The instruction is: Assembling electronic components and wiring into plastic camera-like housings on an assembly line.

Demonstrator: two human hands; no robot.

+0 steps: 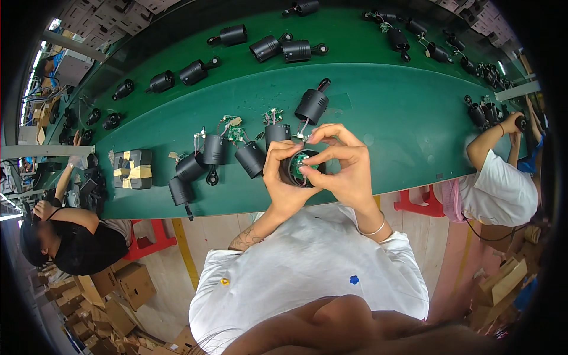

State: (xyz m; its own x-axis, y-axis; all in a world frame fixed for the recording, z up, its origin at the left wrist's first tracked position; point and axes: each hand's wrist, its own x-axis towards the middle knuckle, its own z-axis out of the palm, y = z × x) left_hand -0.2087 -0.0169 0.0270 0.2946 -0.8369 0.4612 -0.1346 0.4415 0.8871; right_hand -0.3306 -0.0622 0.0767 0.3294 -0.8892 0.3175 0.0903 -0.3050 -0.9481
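Close to my body, at the green table's near edge, my left hand is wrapped round a black cylindrical housing whose open end faces up. Inside its mouth sits a small green circuit board. My right hand has its thumb and forefinger pinched on that board, its other fingers curled above the rim. Just beyond my fingers lies another black housing with a wire leading to a small part by my fingertips. Left of my hands are several more housings, some with boards and wires hanging out.
A black block with yellow tape sits on the left of the table. Along the far green strip lie several black housings. Co-workers sit at the left and right, near red stools. Cardboard boxes stand on the floor.
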